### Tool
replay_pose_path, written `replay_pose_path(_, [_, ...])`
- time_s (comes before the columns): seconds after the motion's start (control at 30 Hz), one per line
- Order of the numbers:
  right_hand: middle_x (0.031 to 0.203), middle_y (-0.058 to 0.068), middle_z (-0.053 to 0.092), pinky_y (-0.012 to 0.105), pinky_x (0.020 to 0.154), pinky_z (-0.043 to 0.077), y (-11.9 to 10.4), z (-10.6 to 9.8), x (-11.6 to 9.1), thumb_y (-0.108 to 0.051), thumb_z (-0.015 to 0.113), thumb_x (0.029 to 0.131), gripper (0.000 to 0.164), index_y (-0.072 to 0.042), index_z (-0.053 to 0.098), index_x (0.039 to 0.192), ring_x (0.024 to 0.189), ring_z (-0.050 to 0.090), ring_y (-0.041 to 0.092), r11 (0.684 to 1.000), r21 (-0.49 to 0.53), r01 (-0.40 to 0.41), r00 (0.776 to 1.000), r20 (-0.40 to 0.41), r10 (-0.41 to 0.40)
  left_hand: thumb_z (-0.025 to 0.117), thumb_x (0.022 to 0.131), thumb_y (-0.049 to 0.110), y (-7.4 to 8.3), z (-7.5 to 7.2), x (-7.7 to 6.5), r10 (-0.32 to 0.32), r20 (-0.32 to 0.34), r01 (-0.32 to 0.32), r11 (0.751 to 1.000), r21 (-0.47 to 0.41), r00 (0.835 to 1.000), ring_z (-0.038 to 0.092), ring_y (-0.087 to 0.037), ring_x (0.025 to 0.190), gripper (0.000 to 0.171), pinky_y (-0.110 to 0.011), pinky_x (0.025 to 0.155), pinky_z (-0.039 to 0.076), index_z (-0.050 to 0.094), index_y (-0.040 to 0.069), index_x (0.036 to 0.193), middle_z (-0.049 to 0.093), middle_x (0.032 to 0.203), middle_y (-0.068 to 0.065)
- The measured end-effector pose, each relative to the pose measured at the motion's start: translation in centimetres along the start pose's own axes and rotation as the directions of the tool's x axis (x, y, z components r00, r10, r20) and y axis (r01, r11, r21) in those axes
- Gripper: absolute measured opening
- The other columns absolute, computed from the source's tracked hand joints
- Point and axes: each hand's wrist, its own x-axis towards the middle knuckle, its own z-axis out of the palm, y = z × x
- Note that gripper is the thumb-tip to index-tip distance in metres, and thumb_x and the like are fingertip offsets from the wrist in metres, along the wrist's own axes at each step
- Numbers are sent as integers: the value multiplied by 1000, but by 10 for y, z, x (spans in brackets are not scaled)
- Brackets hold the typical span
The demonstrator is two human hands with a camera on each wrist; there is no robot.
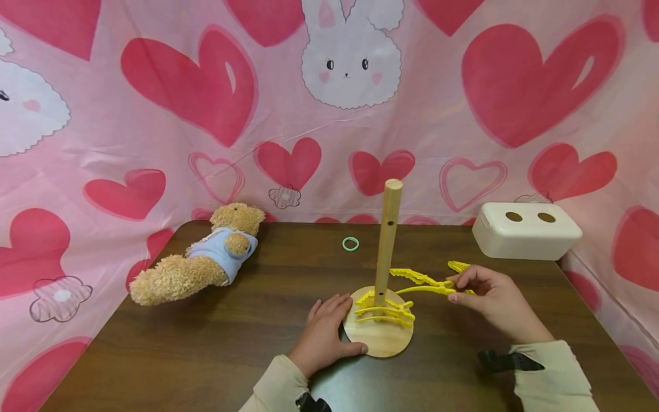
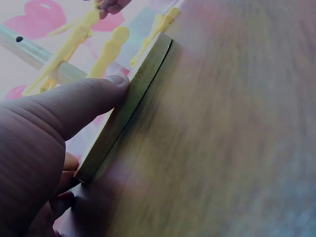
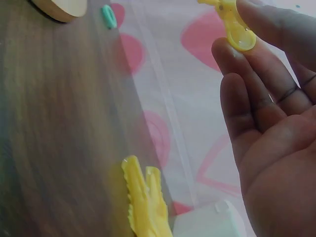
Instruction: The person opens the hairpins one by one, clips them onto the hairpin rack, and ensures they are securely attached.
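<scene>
A wooden stand has a round base (image 1: pixel 383 343) and an upright post (image 1: pixel 388 240). My left hand (image 1: pixel 324 335) grips the base's left side, the thumb (image 2: pixel 106 86) against its front edge and the fingers spread along its far left. Low around the post, several yellow hair clips (image 1: pixel 383 312) lie close over the base. To the right of the post, my right hand (image 1: pixel 496 297) pinches another yellow alligator hair clip (image 1: pixel 424 283) by its tail end. That clip's long toothed arms are spread apart and point at the post. In the right wrist view only its tail (image 3: pixel 239 34) shows.
Behind my right hand lies another yellow clip (image 1: pixel 457 266). A small green ring (image 1: pixel 350 244) is on the table beyond the stand. At the back right stands a white box (image 1: pixel 525 234) with two round holes. A teddy bear (image 1: pixel 206 257) lies at left.
</scene>
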Motion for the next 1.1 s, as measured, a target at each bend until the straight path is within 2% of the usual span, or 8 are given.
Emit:
replay_pose_path(0.13, [102, 10, 73, 23, 65, 56, -3, 8, 0, -5, 82, 82, 19, -4, 66, 92, 82, 67, 11, 998, 56, 25, 999, 40, -27, 82, 75, 57, 0, 0, 0, -6, 6, 6, 1000, -4, 1000, 35, -28, 146, 97, -58, 119, 17, 47, 8, 151, 46, 154, -7])
replay_pose_path(0.23, [102, 6, 73, 24, 67, 58, -7, 12, 0, -4, 81, 82, 18, -4, 65, 91, 83, 69, 12, 995, 93, 31, 997, 68, -37, 82, 75, 57, -1, 1, 1, -8, 11, 8, 1000, -6, 1000, 34, -28, 146, 97, -58, 119, 17, 46, 8, 151, 45, 154, -6])
replay_pose_path(0.5, [102, 11, 71, 26, 73, 59, -16, 27, -1, 0, 81, 82, 21, -2, 62, 91, 89, 70, 15, 977, 197, 77, 991, 95, -97, 81, 76, 58, -1, 2, 1, -9, 18, 9, 1000, -16, 1000, 33, -28, 146, 98, -58, 119, 16, 45, 8, 152, 45, 155, -6])
replay_pose_path(0.93, [106, 9, 71, 27, 81, 58, -28, 49, -1, -5, 82, 82, 22, -2, 64, 95, 97, 69, 19, 980, 189, 59, 992, 96, -78, 81, 76, 58, -3, 1, 1, 2, 15, -2, 1000, -6, 1000, 33, -28, 146, 97, -59, 119, 16, 45, 8, 151, 44, 155, -7])
replay_pose_path(1.1, [107, 6, 71, 33, 85, 58, -31, 53, -1, -9, 83, 82, 22, -6, 64, 94, 99, 69, 18, 984, 171, 57, 991, 113, -77, 81, 76, 58, -2, 0, 1, 0, 18, 0, 1000, -6, 1000, 33, -29, 146, 98, -59, 119, 16, 45, 8, 152, 43, 156, -6])
